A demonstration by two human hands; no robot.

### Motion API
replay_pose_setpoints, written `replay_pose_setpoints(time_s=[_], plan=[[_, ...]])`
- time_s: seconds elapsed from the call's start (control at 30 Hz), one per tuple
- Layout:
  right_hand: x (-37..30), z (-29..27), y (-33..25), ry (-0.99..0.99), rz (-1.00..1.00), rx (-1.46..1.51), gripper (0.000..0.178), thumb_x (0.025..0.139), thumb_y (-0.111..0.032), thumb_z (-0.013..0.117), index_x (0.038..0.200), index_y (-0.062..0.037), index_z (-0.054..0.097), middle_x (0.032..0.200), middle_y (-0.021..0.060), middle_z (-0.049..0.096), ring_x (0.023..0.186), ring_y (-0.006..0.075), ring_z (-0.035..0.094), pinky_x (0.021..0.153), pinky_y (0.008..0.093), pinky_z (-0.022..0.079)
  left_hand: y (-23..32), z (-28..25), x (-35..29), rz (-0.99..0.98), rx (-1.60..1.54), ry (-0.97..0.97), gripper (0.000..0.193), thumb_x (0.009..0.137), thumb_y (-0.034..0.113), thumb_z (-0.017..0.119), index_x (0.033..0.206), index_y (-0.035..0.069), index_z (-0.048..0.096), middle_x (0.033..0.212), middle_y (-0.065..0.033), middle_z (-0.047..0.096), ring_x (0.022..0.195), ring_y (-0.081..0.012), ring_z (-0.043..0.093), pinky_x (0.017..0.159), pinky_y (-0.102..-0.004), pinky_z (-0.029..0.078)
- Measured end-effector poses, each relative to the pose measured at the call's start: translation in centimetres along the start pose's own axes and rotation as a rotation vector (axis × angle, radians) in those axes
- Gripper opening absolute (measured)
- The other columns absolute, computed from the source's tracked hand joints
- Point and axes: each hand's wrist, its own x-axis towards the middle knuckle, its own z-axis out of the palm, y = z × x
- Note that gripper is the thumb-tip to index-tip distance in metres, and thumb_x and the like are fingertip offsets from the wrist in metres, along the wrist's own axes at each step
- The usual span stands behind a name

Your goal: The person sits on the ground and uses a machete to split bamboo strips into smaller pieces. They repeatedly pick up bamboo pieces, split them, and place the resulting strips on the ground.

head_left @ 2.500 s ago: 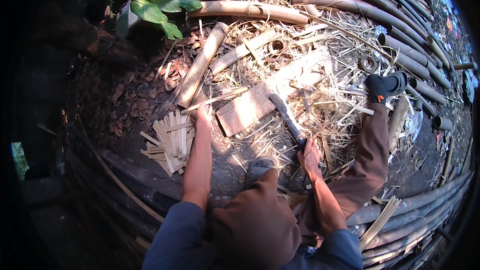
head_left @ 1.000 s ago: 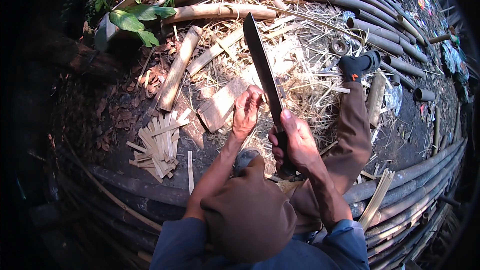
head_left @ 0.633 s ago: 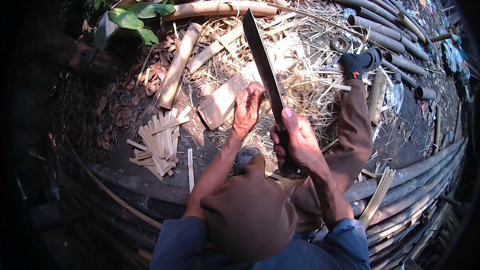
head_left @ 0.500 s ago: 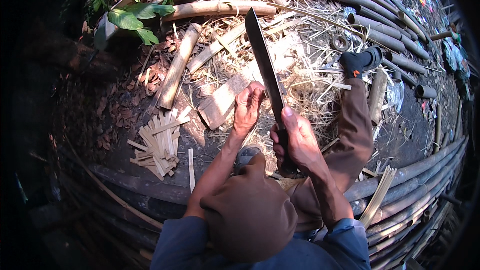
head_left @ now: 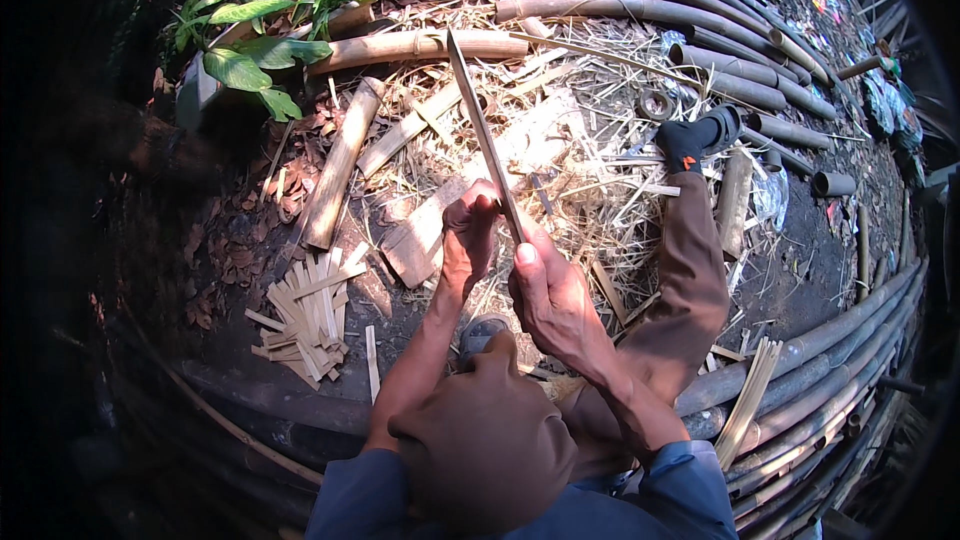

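Observation:
My right hand (head_left: 553,298) is wrapped round the handle of a machete (head_left: 482,130), whose long blade points up and away, tilted slightly left. Seen nearly edge-on, the blade passes close beside my left hand (head_left: 468,240). The left fingers are curled together by the blade's lower part; whatever they may hold is hidden. Beneath the hands a flat wooden board (head_left: 408,248) lies on the ground among pale shavings (head_left: 590,180). To the left is a loose heap of split bamboo slats (head_left: 308,315).
Bamboo poles (head_left: 620,6) lie stacked at the back, with more poles (head_left: 800,365) at lower right and a slat bundle (head_left: 750,405) on them. A thick bamboo length (head_left: 343,165) lies left of the board. My brown-trousered leg (head_left: 690,260) stretches right; a leafy plant (head_left: 240,65) stands back left.
The machete has swung leftward and turned, so its blade now shows as a thin edge. My right hand has moved left and closer to my left hand, which stays curled.

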Motion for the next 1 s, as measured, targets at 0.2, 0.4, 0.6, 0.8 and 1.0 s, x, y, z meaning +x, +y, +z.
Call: replay_pose_setpoints(time_s=[0.2, 0.4, 0.6, 0.8, 1.0], plan=[[0.5, 0.1, -0.1, 0.063, -0.019, -0.153, 0.044, 0.104, -0.027, 0.036, 0.144, -0.0088, 0.038, 0.088, 0.0206, 0.063, 0.069, 0.0253, 0.061, 0.070, 0.0366, 0.049, -0.1, 0.7, -0.6, -0.068, -0.037, 0.088, 0.039, 0.097, 0.042, 0.055, 0.088, 0.005, 0.063, 0.077, 0.0008, 0.059, 0.077, -0.0066, 0.053, 0.074, -0.0244, 0.042], [1.4, 0.1, 2.6, 0.171, -0.130, -0.071, 0.046, 0.104, -0.028, 0.039, 0.145, -0.0072, 0.038, 0.066, 0.0018, 0.051, 0.056, 0.0106, 0.043, 0.055, 0.0307, 0.041, -1.9, 1.7, 0.2, -0.037, -0.315, 0.020, 0.037, 0.097, 0.038, 0.057, 0.083, 0.003, 0.059, 0.083, -0.0022, 0.056, 0.078, -0.0101, 0.051, 0.073, -0.0255, 0.041], [-0.4, -0.7, -0.5, 0.108, -0.022, -0.157, 0.044, 0.103, -0.022, 0.037, 0.144, -0.0071, 0.038, 0.064, 0.0044, 0.049, 0.058, 0.0096, 0.044, 0.057, 0.0291, 0.041, 0.2, 2.2, 0.6, -0.038, -0.215, -0.027, 0.054, 0.096, 0.052, 0.050, 0.090, 0.000, 0.063, 0.083, -0.0026, 0.060, 0.078, -0.0089, 0.053, 0.073, -0.0245, 0.042], [0.6, -0.4, 4.4, 0.063, 0.112, -0.097, 0.051, 0.100, -0.024, 0.047, 0.146, -0.0057, 0.034, 0.075, 0.0051, 0.057, 0.065, 0.0096, 0.053, 0.063, 0.0266, 0.045, -2.4, -0.9, -2.2, 0.184, 0.370, 0.280, 0.076, 0.098, 0.058, 0.026, 0.142, -0.003, 0.033, 0.139, -0.0220, 0.043, 0.132, -0.0322, 0.040, 0.111, -0.0428, 0.027], [-1.1, -0.5, 6.6, 0.060, -0.043, -0.304, 0.044, 0.088, -0.011, 0.058, 0.131, -0.0023, 0.051, 0.094, 0.0129, 0.066, 0.076, 0.0104, 0.058, 0.067, 0.0235, 0.046, 3.2, 0.7, -5.0, 0.468, 0.819, 0.182, 0.092, 0.077, 0.071, 0.059, 0.139, 0.004, 0.046, 0.119, -0.0167, 0.044, 0.110, -0.0290, 0.040, 0.098, -0.0411, 0.032]])
